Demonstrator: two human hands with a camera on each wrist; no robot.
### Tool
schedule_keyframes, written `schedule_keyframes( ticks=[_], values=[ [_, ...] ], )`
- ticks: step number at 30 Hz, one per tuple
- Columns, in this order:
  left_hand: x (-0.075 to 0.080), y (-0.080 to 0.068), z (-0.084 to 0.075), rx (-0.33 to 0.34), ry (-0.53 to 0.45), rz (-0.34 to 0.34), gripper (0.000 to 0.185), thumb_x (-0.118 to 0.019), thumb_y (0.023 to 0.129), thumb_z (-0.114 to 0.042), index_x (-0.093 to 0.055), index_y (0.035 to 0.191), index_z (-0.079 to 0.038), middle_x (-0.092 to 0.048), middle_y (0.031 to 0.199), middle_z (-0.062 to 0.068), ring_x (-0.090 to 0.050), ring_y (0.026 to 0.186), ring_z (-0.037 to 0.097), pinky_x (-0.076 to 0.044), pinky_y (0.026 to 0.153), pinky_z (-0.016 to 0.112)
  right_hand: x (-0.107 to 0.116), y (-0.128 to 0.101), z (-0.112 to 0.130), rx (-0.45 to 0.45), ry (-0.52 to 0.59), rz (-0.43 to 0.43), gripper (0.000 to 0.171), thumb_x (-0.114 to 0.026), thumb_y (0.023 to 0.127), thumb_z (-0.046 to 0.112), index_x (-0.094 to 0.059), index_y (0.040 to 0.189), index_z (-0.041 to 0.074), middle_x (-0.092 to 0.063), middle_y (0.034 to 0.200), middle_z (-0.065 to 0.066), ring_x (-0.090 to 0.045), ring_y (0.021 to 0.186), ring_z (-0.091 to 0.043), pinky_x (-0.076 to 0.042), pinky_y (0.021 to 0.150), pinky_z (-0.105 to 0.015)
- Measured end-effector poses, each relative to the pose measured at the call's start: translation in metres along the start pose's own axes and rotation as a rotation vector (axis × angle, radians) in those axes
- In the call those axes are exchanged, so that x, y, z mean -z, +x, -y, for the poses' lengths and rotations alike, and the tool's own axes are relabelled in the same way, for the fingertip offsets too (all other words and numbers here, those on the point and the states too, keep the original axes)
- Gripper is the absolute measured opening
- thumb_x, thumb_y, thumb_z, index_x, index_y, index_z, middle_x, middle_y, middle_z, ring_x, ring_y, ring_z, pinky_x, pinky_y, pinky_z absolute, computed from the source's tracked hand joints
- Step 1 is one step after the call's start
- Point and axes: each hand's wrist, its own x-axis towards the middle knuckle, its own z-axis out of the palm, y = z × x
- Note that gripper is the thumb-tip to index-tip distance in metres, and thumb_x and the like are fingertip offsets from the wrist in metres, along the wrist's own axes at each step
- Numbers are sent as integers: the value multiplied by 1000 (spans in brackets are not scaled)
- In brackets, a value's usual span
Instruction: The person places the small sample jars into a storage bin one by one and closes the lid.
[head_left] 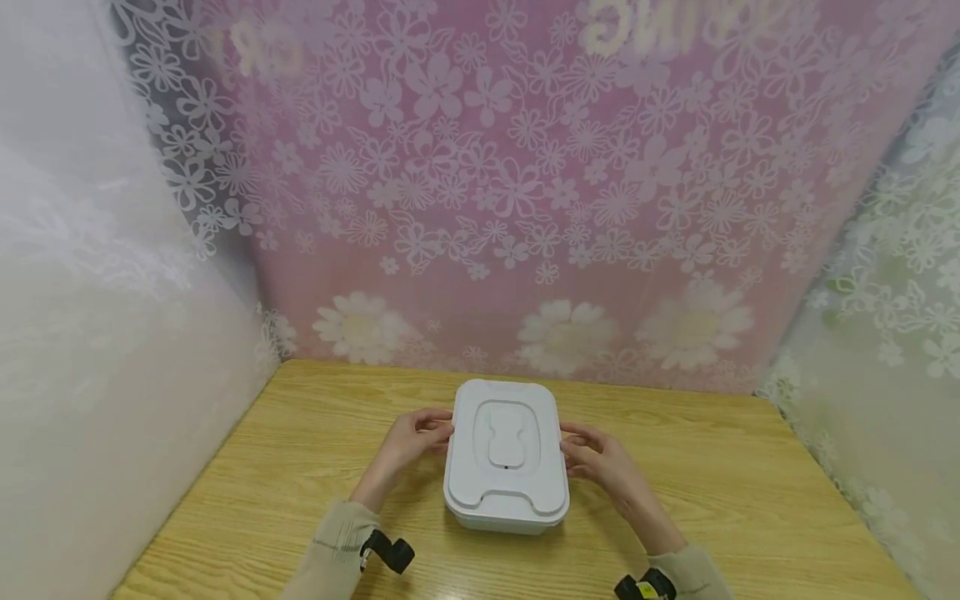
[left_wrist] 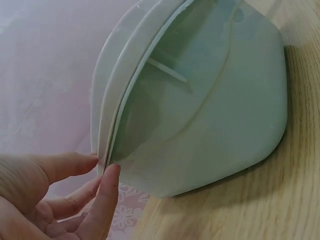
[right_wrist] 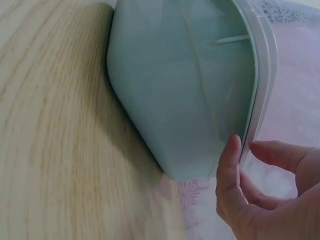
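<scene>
Presently catalogued, one scene, three views.

Container: white lidded plastic box (head_left: 506, 454), rectangular with rounded corners, standing flat on the worktop, midway between the left and right edges and nearer the far edge than the near one.
Lid: white lid (head_left: 507, 442) seated on the box, with a raised moulded panel and a small dark dot at its middle; its rim overhangs the pale greenish body (left_wrist: 210, 110), as the wrist views show.
Body, inside: a thin rib or divider shows faintly through the translucent wall in both wrist views.
Left hand: left hand (head_left: 415, 439) at the box's left side; thumb and fingers (left_wrist: 107, 192) lightly curled and touching the lid's rim. Grip: fingertips pinch the rim edge at the left.
Right hand: right hand (head_left: 596, 458) at the box's right side; thumb (right_wrist: 229, 165) against the rim from below, forefinger over it. Grip: pinching the lid's rim at the right.
Sleeves: beige sleeves on both forearms, each with a black wrist-worn camera mount (head_left: 388, 552) near the worktop's near edge.
Worktop: light wood-grain worktop (head_left: 750, 492).
Surround: pink backdrop (head_left: 487, 183) with white flower lace behind the far edge; pale lace drapes at the left and right edges.
</scene>
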Motion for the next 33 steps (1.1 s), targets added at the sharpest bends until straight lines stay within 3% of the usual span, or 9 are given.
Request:
schedule_keyframes(
  ticks=[6,13,23,28,33],
  values=[
    [0,-2,6,34,-25,25,40,-65,100,-12,-58,135,8,-69,114,22,-72,97,25,-60,88,43,1,-4,-2,-9,32,56,60,-58,105,17,-33,152,-10,-67,115,-12,-69,86,-16,-61,79,-31],
    [0,-5,9,29,-47,31,39,-64,101,-12,-58,134,8,-68,112,21,-72,94,23,-61,87,42,1,-7,-5,-5,46,55,61,-58,105,16,-31,154,-7,-67,111,-8,-69,85,-16,-61,76,-30],
    [0,-7,9,30,-40,66,42,-65,101,-14,-57,135,9,-68,114,22,-72,95,24,-59,91,49,4,-9,-5,-10,-1,54,63,-59,104,16,-30,156,-3,-65,112,-11,-68,83,-16,-62,76,-34],
    [0,-8,6,31,-26,65,41,-64,101,-12,-56,135,10,-68,111,21,-72,92,23,-61,86,45,5,-9,-2,5,-14,69,63,-59,104,15,-29,156,-4,-65,111,-11,-68,81,-16,-62,76,-37],
    [1,-9,8,1,-3,74,39,-62,102,-10,-55,134,11,-66,112,23,-72,92,25,-61,85,43,3,-9,-1,25,-58,70,61,-58,104,16,-31,155,-4,-60,119,-22,-68,87,-22,-63,75,-40]
  ],
)
